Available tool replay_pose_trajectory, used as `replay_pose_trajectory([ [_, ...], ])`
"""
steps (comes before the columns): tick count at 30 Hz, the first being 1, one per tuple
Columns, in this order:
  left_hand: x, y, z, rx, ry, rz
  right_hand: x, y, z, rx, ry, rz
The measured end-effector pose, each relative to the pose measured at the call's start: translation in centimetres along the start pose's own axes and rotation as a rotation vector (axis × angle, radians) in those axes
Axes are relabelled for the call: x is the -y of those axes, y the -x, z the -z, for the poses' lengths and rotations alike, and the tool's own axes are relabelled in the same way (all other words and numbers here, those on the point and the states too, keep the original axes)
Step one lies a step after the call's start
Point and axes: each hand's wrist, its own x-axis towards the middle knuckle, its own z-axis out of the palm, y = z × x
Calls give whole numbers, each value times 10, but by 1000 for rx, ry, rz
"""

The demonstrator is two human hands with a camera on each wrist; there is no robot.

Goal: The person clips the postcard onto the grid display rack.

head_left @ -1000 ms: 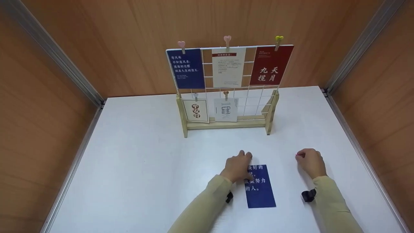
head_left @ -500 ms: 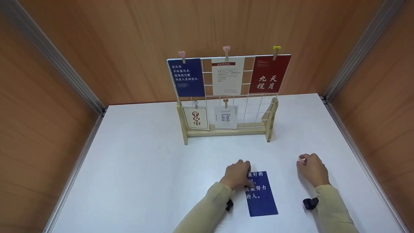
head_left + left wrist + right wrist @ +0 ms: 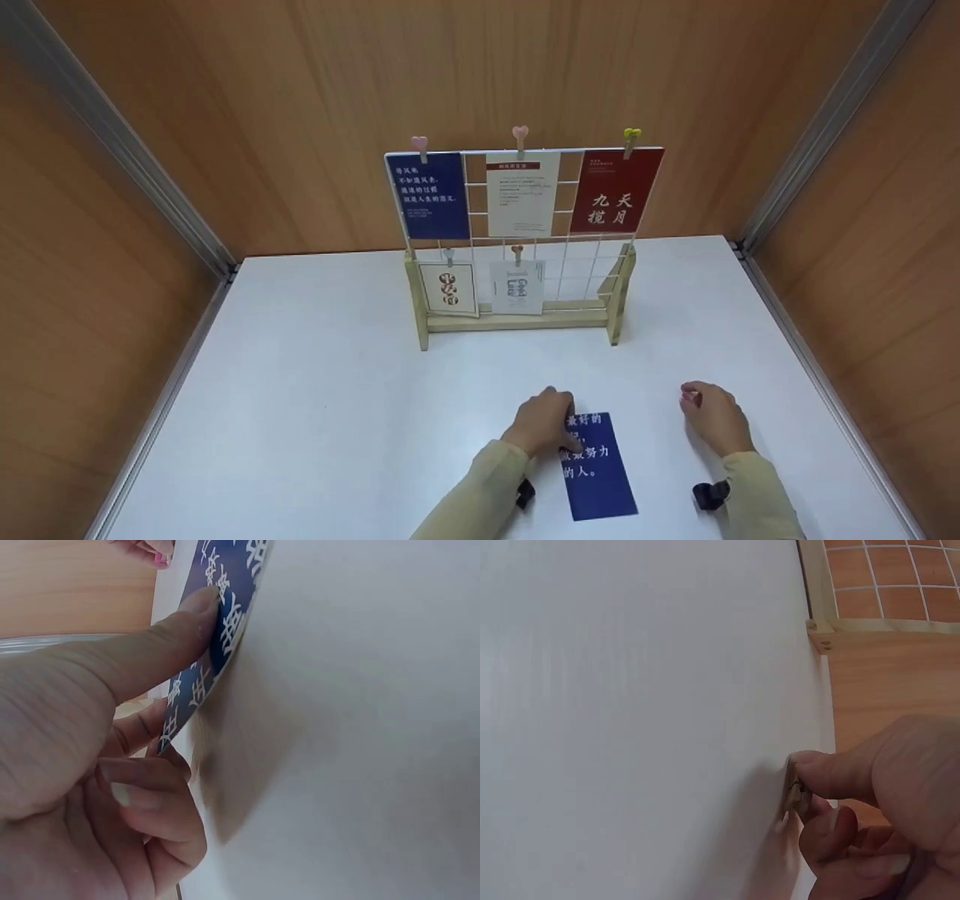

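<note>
A dark blue card with white characters lies on the white table in the head view. My left hand holds it by its upper left side. In the left wrist view the thumb presses on the face of the card, with fingers behind the edge, which bends up off the table. To the right of the card, my right hand pinches a small clothespin with a pink top. The right wrist view shows the wooden clothespin between thumb and forefinger, close over the table.
A white wire grid rack on a wooden stand stands behind the hands. Clothespins hold several cards on it, including a red card and a blue card. Wood-grain walls enclose the table.
The head view has tilted up, so everything sits lower in it. My left fingers have drawn in against the card's edge. The clothespin has shifted slightly within my right fingers.
</note>
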Motion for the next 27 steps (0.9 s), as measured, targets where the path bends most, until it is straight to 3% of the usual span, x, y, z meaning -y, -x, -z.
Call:
replay_pose_trajectory([
  [7,-3,3,-3,11,31,-10,3,6,-5,-17,-71,-53],
  [12,-6,-1,1,-11,-11,-25,10,9,-8,-25,-167,-98],
  [21,-9,-11,19,-69,-164,-99,20,10,-17,-52,-254,-123],
  [27,-11,-21,35,-92,-191,-145,22,10,-18,-62,-272,-134],
])
